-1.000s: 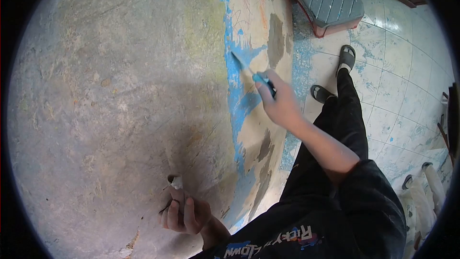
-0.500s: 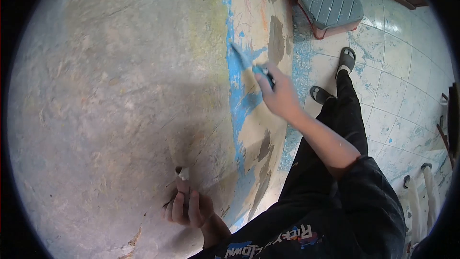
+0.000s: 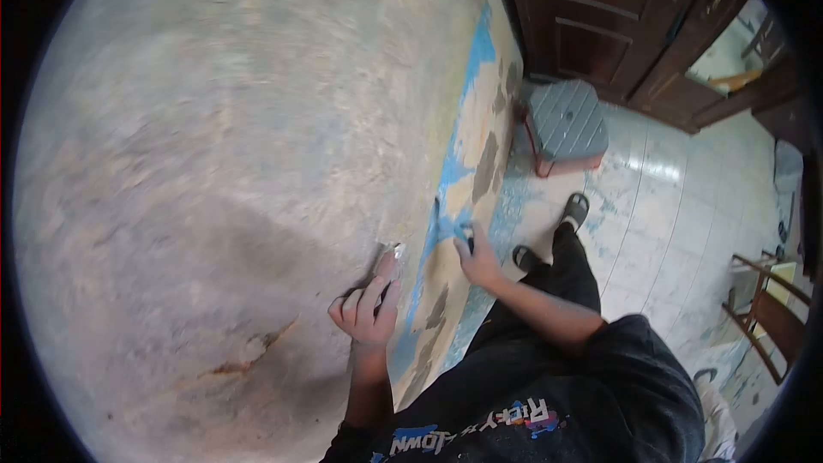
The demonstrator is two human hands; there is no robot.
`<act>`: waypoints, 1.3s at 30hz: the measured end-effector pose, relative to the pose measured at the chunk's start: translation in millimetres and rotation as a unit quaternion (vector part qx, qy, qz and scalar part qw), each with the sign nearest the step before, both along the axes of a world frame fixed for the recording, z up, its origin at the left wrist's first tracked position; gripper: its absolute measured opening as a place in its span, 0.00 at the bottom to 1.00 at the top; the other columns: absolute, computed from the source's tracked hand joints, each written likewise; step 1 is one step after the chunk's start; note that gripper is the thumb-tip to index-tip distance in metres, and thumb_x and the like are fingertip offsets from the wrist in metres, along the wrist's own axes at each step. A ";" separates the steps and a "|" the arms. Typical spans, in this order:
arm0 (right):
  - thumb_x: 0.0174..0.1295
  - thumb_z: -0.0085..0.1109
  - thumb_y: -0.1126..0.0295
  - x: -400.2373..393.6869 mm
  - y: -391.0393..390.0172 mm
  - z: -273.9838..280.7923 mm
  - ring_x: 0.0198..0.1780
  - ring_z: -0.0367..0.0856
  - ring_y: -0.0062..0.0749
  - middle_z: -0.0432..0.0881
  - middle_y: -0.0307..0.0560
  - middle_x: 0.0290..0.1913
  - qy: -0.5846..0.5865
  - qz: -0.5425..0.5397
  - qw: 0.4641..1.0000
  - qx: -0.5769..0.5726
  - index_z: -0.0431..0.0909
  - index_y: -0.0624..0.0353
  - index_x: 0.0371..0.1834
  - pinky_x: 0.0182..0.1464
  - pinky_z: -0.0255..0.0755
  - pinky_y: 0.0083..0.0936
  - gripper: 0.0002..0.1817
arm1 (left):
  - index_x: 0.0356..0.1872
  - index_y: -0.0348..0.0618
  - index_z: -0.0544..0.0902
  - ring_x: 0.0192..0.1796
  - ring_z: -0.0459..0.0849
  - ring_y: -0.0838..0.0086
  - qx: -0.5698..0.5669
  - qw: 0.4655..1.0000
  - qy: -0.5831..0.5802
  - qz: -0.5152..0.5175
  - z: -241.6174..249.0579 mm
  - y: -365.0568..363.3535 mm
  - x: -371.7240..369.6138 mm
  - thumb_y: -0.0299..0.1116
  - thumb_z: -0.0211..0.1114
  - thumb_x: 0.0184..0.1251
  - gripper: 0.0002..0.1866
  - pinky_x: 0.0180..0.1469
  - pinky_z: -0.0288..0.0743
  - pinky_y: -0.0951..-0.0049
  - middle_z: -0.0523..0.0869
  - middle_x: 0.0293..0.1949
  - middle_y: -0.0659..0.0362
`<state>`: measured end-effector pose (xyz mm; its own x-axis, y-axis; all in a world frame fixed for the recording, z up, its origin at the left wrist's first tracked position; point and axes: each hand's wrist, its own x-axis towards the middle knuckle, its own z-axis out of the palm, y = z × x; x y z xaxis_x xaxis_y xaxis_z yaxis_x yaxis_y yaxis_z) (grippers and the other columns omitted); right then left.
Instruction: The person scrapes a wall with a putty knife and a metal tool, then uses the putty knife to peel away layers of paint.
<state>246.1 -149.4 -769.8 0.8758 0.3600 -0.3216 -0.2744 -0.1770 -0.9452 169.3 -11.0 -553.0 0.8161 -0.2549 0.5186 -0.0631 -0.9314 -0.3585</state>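
Note:
A scraper (image 3: 453,227) with a teal handle is in my right hand (image 3: 482,264), its blade at the strip of blue paint (image 3: 457,173) on the wall (image 3: 257,103). My left hand (image 3: 369,310) rests near the grey, rough part of the wall, fingers wrapped round a small tool (image 3: 393,254) with pale material at its tip. Most of that tool is hidden by my fingers. Beige patches and grey spots show to the right of the blue strip.
A grey-topped step stool (image 3: 567,124) stands on the tiled floor (image 3: 639,231), which is littered with blue flakes. Behind it is a dark wooden cabinet (image 3: 600,17). A wooden chair (image 3: 778,319) is at the right. Below are my sandalled feet.
The view has shifted, bringing more of the cabinet and the chair into sight. My left hand is higher and closer to the blue strip. Both hands keep their tools.

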 end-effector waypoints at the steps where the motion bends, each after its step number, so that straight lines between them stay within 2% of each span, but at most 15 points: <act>1: 0.72 0.58 0.64 -3.9 -7.8 10.7 0.39 0.83 0.51 0.82 0.60 0.38 0.014 0.016 1.000 -0.007 0.66 0.59 0.64 0.44 0.74 0.41 0.22 | 0.38 0.60 0.88 0.44 0.78 0.71 -0.015 1.000 -0.003 0.007 2.0 -1.6 1.1 0.28 0.71 0.62 0.08 0.48 0.69 0.65 0.86 0.49 0.68; 3: 0.71 0.58 0.65 -0.9 -26.4 26.1 0.40 0.84 0.50 0.83 0.59 0.38 0.045 0.046 0.998 -0.023 0.65 0.57 0.65 0.46 0.75 0.41 0.23 | 0.36 0.58 0.88 0.44 0.79 0.70 -0.047 0.999 -0.007 0.019 6.8 -7.0 1.2 0.27 0.71 0.62 0.08 0.48 0.70 0.65 0.86 0.47 0.67; 6: 0.71 0.57 0.66 43.8 -56.2 29.7 0.45 0.85 0.58 0.84 0.63 0.42 0.008 0.049 0.997 -0.051 0.65 0.57 0.65 0.49 0.76 0.46 0.22 | 0.32 0.55 0.88 0.42 0.81 0.65 -0.146 0.988 -0.054 0.012 11.2 -15.5 3.7 0.23 0.73 0.56 0.09 0.46 0.71 0.64 0.85 0.44 0.63; 9: 0.71 0.58 0.66 105.5 -95.8 5.0 0.46 0.85 0.57 0.83 0.63 0.43 -0.099 0.032 0.990 -0.091 0.68 0.59 0.62 0.51 0.76 0.42 0.20 | 0.34 0.53 0.88 0.43 0.82 0.67 -0.222 0.964 -0.137 0.047 7.6 -33.0 4.9 0.21 0.74 0.56 0.10 0.45 0.72 0.63 0.86 0.42 0.65; 12: 0.71 0.58 0.65 157.0 -136.3 40.0 0.47 0.85 0.54 0.83 0.62 0.44 -0.097 -0.040 0.988 -0.112 0.70 0.61 0.58 0.52 0.76 0.41 0.17 | 0.33 0.51 0.89 0.43 0.82 0.65 -0.279 0.941 -0.180 0.071 -0.3 -55.6 18.4 0.19 0.73 0.53 0.11 0.45 0.72 0.63 0.85 0.42 0.63; 15: 0.73 0.59 0.64 200.4 -168.5 -0.6 0.36 0.81 0.37 0.81 0.51 0.35 -0.089 -0.128 0.983 -0.101 0.72 0.62 0.53 0.40 0.73 0.32 0.14 | 0.33 0.50 0.89 0.43 0.82 0.63 -0.306 0.932 -0.180 0.080 -9.6 -74.5 34.8 0.17 0.72 0.53 0.11 0.46 0.71 0.63 0.85 0.43 0.62; 16: 0.73 0.58 0.63 211.9 -173.4 -8.6 0.26 0.74 0.31 0.75 0.44 0.30 -0.023 -0.148 0.988 -0.050 0.71 0.57 0.55 0.28 0.68 0.30 0.14 | 0.33 0.49 0.89 0.43 0.81 0.63 -0.311 0.928 -0.187 0.090 -9.4 -83.0 44.1 0.17 0.72 0.53 0.12 0.46 0.71 0.63 0.85 0.44 0.61; 17: 0.74 0.57 0.62 217.0 -181.7 -17.1 0.24 0.72 0.30 0.73 0.43 0.29 0.047 -0.144 0.987 -0.057 0.70 0.55 0.56 0.25 0.65 0.29 0.14 | 0.34 0.49 0.89 0.44 0.81 0.62 -0.314 0.925 -0.190 0.100 -4.9 -90.4 54.0 0.17 0.71 0.52 0.12 0.47 0.71 0.62 0.85 0.44 0.61; 19: 0.75 0.54 0.61 216.9 -181.5 40.0 0.20 0.68 0.27 0.71 0.40 0.27 0.184 -0.145 0.970 -0.071 0.69 0.52 0.58 0.19 0.60 0.28 0.14 | 0.34 0.48 0.89 0.44 0.81 0.61 -0.329 0.916 -0.194 0.123 -1.7 -104.0 74.5 0.17 0.71 0.52 0.12 0.47 0.71 0.62 0.85 0.44 0.60; 23: 0.77 0.52 0.57 255.5 -187.5 42.7 0.18 0.66 0.25 0.71 0.39 0.29 0.282 -0.020 0.959 -0.037 0.68 0.49 0.55 0.15 0.57 0.26 0.12 | 0.35 0.48 0.89 0.44 0.81 0.61 -0.339 0.906 -0.197 0.158 1.5 -127.9 114.1 0.17 0.71 0.53 0.12 0.48 0.70 0.62 0.85 0.44 0.60; 27: 0.78 0.49 0.59 320.9 -173.5 65.2 0.20 0.64 0.23 0.71 0.40 0.31 0.333 -0.021 0.942 -0.039 0.68 0.51 0.46 0.17 0.56 0.21 0.09 | 0.34 0.47 0.88 0.45 0.81 0.61 -0.272 0.918 -0.216 0.191 16.6 -129.4 158.3 0.17 0.71 0.54 0.10 0.48 0.70 0.61 0.85 0.44 0.60; 31: 0.79 0.45 0.59 380.3 -159.3 14.4 0.21 0.64 0.23 0.71 0.42 0.31 0.414 0.013 0.910 0.009 0.67 0.53 0.43 0.18 0.56 0.19 0.10 | 0.33 0.46 0.87 0.46 0.81 0.61 -0.248 0.915 -0.236 0.213 30.5 -133.5 193.8 0.18 0.70 0.57 0.08 0.50 0.70 0.61 0.85 0.43 0.59; 37: 0.78 0.43 0.60 393.8 -116.4 -8.9 0.21 0.64 0.23 0.70 0.43 0.31 0.489 0.040 0.871 0.010 0.66 0.53 0.43 0.19 0.57 0.21 0.09 | 0.34 0.44 0.87 0.48 0.80 0.60 -0.235 0.906 -0.238 0.260 30.5 -140.6 215.1 0.17 0.68 0.59 0.08 0.52 0.70 0.61 0.84 0.44 0.58; 39: 0.78 0.43 0.60 390.3 -97.0 -0.1 0.21 0.63 0.23 0.70 0.43 0.31 0.495 0.054 0.867 -0.009 0.66 0.52 0.43 0.19 0.56 0.22 0.09 | 0.34 0.44 0.87 0.48 0.80 0.61 -0.216 0.906 -0.224 0.286 32.0 -139.2 213.2 0.16 0.68 0.59 0.09 0.52 0.71 0.61 0.84 0.44 0.58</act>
<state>636.3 -246.4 -770.0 0.1289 0.4102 -0.9028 -0.9308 -0.2639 -0.2528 382.5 -150.1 -521.0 0.4337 0.4494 0.7810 0.5358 -0.8255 0.1774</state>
